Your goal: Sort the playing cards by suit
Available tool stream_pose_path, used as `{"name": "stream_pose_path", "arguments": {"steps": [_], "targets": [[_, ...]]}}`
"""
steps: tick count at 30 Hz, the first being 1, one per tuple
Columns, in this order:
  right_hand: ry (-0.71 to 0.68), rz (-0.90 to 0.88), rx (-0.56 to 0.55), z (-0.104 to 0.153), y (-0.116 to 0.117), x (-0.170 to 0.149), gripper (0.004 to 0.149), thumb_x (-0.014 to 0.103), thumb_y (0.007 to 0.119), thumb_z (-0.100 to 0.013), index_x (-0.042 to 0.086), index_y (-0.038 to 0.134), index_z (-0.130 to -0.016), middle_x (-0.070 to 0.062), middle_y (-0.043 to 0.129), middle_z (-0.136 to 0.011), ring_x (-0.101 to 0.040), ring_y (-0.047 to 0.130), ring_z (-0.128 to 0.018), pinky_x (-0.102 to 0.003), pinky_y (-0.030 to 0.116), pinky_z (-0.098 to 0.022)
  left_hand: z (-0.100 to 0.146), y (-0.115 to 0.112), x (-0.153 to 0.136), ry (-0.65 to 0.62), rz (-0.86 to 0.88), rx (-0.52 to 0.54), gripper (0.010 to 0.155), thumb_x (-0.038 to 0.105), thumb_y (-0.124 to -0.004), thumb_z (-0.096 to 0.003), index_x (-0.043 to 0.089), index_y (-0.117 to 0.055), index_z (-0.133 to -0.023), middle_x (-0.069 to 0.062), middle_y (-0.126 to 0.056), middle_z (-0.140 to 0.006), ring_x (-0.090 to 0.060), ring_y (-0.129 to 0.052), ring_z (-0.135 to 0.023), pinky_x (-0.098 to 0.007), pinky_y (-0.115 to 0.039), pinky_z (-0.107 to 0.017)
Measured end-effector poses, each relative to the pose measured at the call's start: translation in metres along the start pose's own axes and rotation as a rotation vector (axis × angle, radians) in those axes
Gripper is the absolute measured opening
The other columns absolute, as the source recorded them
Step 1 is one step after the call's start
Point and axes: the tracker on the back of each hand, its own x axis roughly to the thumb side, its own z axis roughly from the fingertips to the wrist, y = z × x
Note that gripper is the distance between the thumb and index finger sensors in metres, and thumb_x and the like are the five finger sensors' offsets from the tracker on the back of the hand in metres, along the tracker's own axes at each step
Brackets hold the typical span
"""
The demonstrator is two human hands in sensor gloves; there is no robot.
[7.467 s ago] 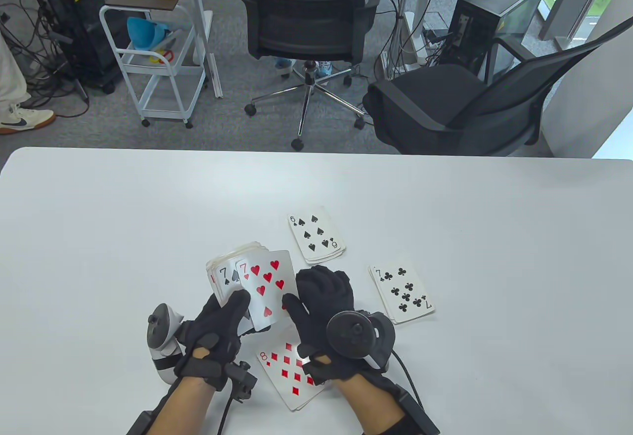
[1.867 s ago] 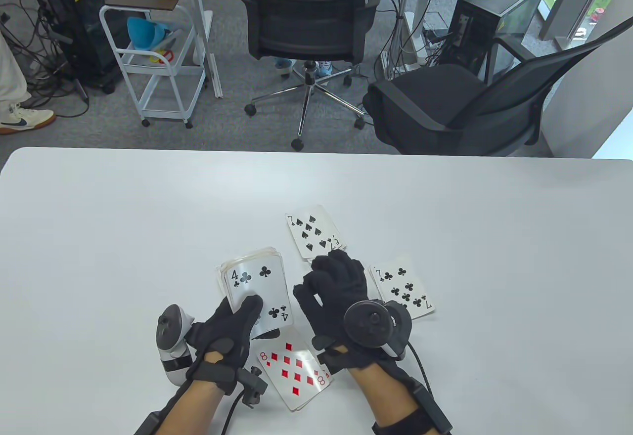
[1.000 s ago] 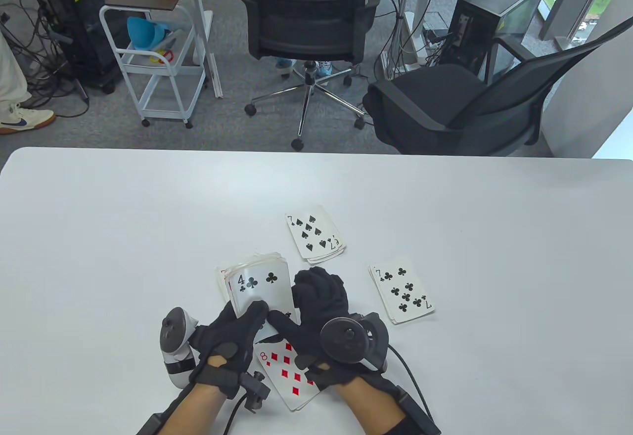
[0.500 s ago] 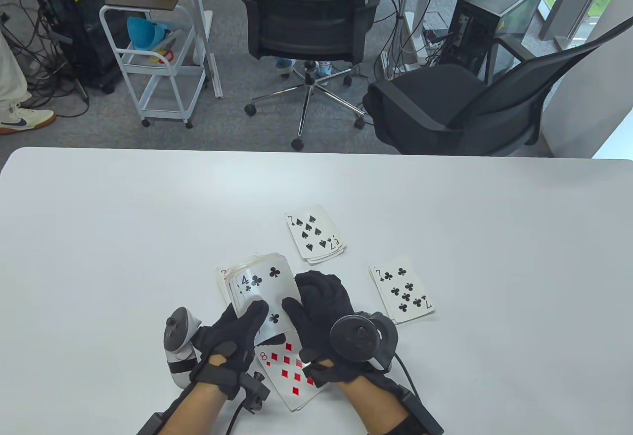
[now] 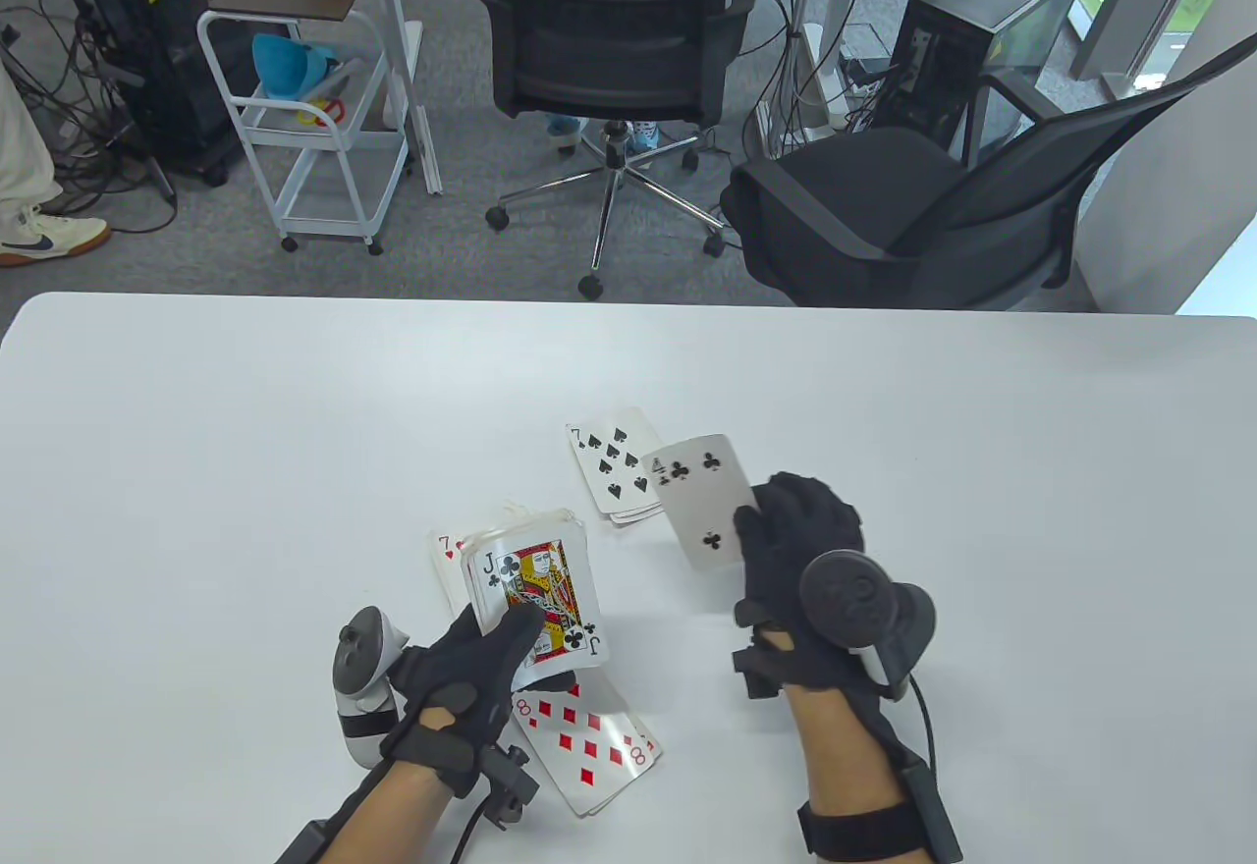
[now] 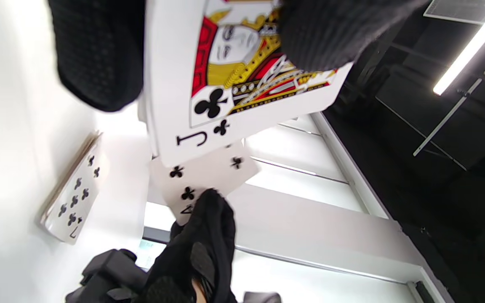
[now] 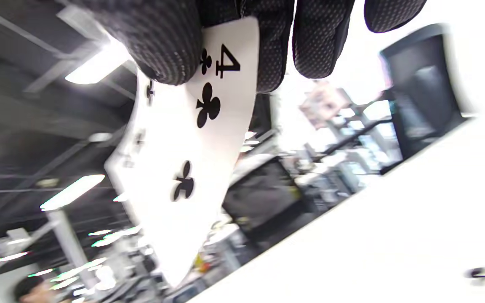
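My left hand [image 5: 516,623] grips the face-up deck [image 5: 535,589], thumb on top, with the jack of clubs [image 6: 225,84] showing. My right hand [image 5: 751,525] pinches the four of clubs [image 5: 702,501] by one end and holds it above the table, right of the deck; the card also shows in the right wrist view [image 7: 196,139]. A spade pile topped by the seven [image 5: 609,461] lies behind. A heart pile topped by the seven [image 5: 445,550] peeks out left of the deck. A diamond pile topped by the eight [image 5: 589,736] lies in front. The club pile is hidden under my right hand.
The white table [image 5: 245,461] stretches wide to the left, right and far side of the piles. Two office chairs [image 5: 609,49] and a white cart [image 5: 314,118] stand on the floor beyond the far edge. The left wrist view shows a pile topped by a black seven [image 6: 74,198].
My right hand has drawn the four of clubs off the deck and carried it right and away. The jack of clubs is now uncovered. Earlier the sevens of hearts and spades left the deck.
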Motion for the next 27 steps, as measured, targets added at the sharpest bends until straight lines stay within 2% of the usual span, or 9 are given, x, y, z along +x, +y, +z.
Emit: {"name": "stream_pose_path", "arguments": {"steps": [3, 4, 7, 8, 14, 19, 23, 27], "targets": [[0.154, 0.112, 0.117, -0.012, -0.002, -0.032, 0.037, 0.035, 0.082, -0.056, 0.019, 0.081, -0.090, -0.018, 0.062, -0.107, -0.052, 0.051, -0.102, -0.074, 0.038, -0.070, -0.001, -0.006, -0.002, 0.010, -0.001, -0.025, 0.055, 0.049, -0.081, -0.0538, 0.025, -0.067, -0.101, -0.002, -0.085, -0.096, -0.029, -0.097, -0.080, -0.042, -0.095, -0.047], [0.210, 0.147, 0.203, -0.015, 0.000, -0.042, 0.037, 0.035, 0.082, -0.057, 0.019, 0.080, -0.090, -0.019, 0.060, -0.108, -0.052, 0.047, -0.103, -0.075, 0.036, -0.070, -0.001, -0.007, -0.002, 0.013, -0.008, -0.029, 0.055, 0.049, -0.081, -0.0537, 0.025, -0.067, -0.101, -0.002, -0.085, -0.096, -0.029, -0.097, -0.080, -0.042, -0.095, -0.047], [0.327, 0.184, 0.380, -0.017, 0.015, -0.057, 0.037, 0.034, 0.083, -0.058, 0.016, 0.081, -0.090, -0.021, 0.054, -0.111, -0.054, 0.038, -0.105, -0.076, 0.030, -0.069, -0.001, -0.006, -0.002, 0.018, -0.013, -0.025, 0.055, 0.049, -0.081, -0.0538, 0.025, -0.067, -0.101, -0.002, -0.085, -0.096, -0.029, -0.097, -0.080, -0.042, -0.095, -0.047], [0.339, 0.205, 0.402, -0.017, 0.020, -0.059, 0.038, 0.034, 0.083, -0.058, 0.015, 0.081, -0.090, -0.021, 0.052, -0.111, -0.054, 0.036, -0.105, -0.076, 0.029, -0.069, -0.001, -0.006, -0.003, 0.020, -0.013, -0.023, 0.055, 0.048, -0.081, -0.0539, 0.025, -0.067, -0.101, -0.002, -0.085, -0.096, -0.029, -0.097, -0.080, -0.042, -0.095, -0.047], [0.349, 0.544, 0.405, -0.016, 0.055, -0.063, 0.042, 0.034, 0.088, -0.055, 0.012, 0.078, -0.090, -0.022, 0.047, -0.112, -0.053, 0.030, -0.106, -0.076, 0.026, -0.069, 0.000, -0.005, -0.003, 0.029, -0.018, -0.012, 0.055, 0.048, -0.081, -0.0537, 0.025, -0.067, -0.101, -0.002, -0.085, -0.096, -0.029, -0.097, -0.080, -0.042, -0.095, -0.046], [0.310, 0.617, 0.314, -0.012, 0.057, -0.049, 0.054, 0.036, 0.093, -0.053, 0.013, 0.065, -0.093, -0.021, 0.040, -0.112, -0.051, 0.026, -0.106, -0.076, 0.026, -0.069, 0.000, -0.006, -0.004, 0.038, -0.026, -0.016, 0.055, 0.048, -0.080, -0.0538, 0.024, -0.066, -0.101, -0.003, -0.085, -0.096, -0.029, -0.097, -0.080, -0.042, -0.095, -0.046], [0.145, 0.437, 0.245, -0.004, 0.050, -0.017, 0.049, 0.042, 0.087, -0.054, 0.013, 0.068, -0.090, -0.020, 0.046, -0.111, -0.051, 0.030, -0.106, -0.076, 0.028, -0.069, -0.001, -0.006, -0.006, 0.050, -0.036, -0.013, 0.055, 0.048, -0.080, -0.0539, 0.024, -0.066, -0.101, -0.003, -0.085, -0.096, -0.030, -0.097, -0.080, -0.042, -0.094, -0.046], [-0.050, 0.119, 0.221, 0.011, 0.049, 0.021, 0.050, 0.050, 0.078, -0.055, 0.013, 0.072, -0.088, -0.020, 0.052, -0.109, -0.052, 0.034, -0.105, -0.075, 0.030, -0.069, -0.001, -0.003, -0.009, 0.066, -0.047, 0.002, 0.055, 0.048, -0.080, -0.0540, 0.024, -0.066, -0.101, -0.003, -0.085, -0.096, -0.030, -0.097, -0.080, -0.042, -0.094, -0.046]]}}
